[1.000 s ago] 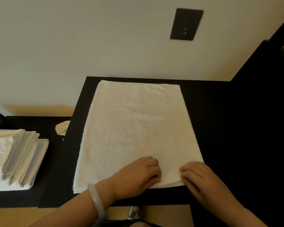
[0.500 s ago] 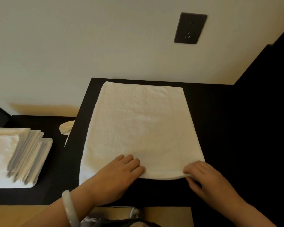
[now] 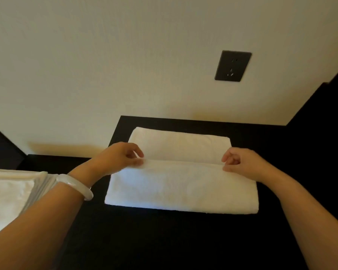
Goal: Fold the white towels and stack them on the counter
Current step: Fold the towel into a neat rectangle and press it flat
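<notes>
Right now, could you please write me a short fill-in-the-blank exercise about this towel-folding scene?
1. The towel lies on a counter whose colour is ____.
2. The pale bracelet circles the person's ____ wrist.
3. The left hand and the right hand both pinch one edge of the ____.
Missing words: black; left; towel.

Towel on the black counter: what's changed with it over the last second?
The left hand and right hand pinched the near edge of the towel and carried it toward the wall, folding it over itself. The stack of folded towels at left and the counter stayed put.
</notes>
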Demonstrator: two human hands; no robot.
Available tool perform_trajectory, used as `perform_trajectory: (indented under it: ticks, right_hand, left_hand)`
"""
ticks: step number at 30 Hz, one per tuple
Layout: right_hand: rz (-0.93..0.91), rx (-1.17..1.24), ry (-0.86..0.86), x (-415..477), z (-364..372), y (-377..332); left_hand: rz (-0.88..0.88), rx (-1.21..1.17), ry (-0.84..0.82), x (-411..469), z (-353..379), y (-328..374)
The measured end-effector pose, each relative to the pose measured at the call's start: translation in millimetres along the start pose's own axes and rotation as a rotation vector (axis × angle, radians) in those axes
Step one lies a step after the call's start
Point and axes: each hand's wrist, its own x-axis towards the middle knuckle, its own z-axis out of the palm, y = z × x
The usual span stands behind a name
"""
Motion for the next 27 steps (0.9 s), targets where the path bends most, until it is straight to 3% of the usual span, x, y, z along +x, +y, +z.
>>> perform_trajectory:
  ticks: [3, 8, 12, 16, 19, 23, 27]
  right_hand:
    - [0.200, 0.023, 0.043, 25.5, 17.7, 20.9]
    - [0.380, 0.302, 0.167, 13.1, 27.7, 36.7]
    - [0.402, 0.497, 0.130, -5.9, 27.9, 37.7]
    - [0.337, 0.620, 0.351, 8.3, 20.0, 21.3]
    - [0.323, 0.522, 0.479, 33.1, 23.0, 13.6]
    - [0.406, 0.248, 0.442, 51.2, 42.9, 20.0]
    - [0.366, 0.253, 0.529, 56.5, 33.9, 9.5]
  left_hand:
    - [-0.250, -0.287, 0.064, 8.7, 5.1, -23.8]
    - [-0.420, -0.430, 0.150, 4.4, 26.2, -41.0]
    - [-0.419, -0.336, 0.256, 6.8, 35.5, -34.8]
    - [-0.299, -0.263, 0.492, 19.3, 25.6, -23.1]
    - [-0.295, -0.249, 0.542, 42.3, 22.2, -26.5]
    - [-0.360, -0.178, 0.458, 61.0, 39.3, -37.4]
    - [-0.325, -0.180, 0.516, 66.1, 29.5, -27.9]
